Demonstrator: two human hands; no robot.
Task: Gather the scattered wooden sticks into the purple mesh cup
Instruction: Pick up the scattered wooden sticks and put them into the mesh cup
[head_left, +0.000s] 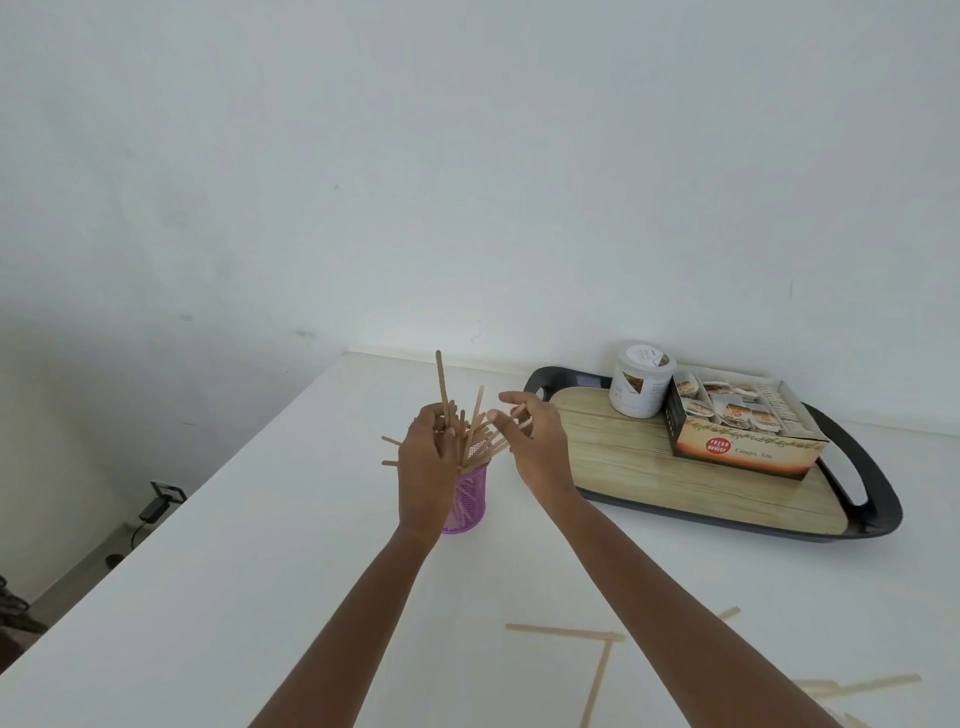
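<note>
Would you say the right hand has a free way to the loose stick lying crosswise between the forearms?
Probably yes: the stick lies bare on the table, nothing over it, and the right hand, up by the purple mesh cup, need only draw back.

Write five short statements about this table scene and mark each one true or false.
1. The left grip holds wooden sticks over the purple mesh cup. True.
2. The purple mesh cup stands on the tray. False: it stands on the white table, left of the tray.
3. Loose sticks lie on the table nearer the person. True.
4. The tea box is closed. False: it is open and tea bags show inside.
5. The white tub lies on its side. False: it stands upright beside the tea box.
</note>
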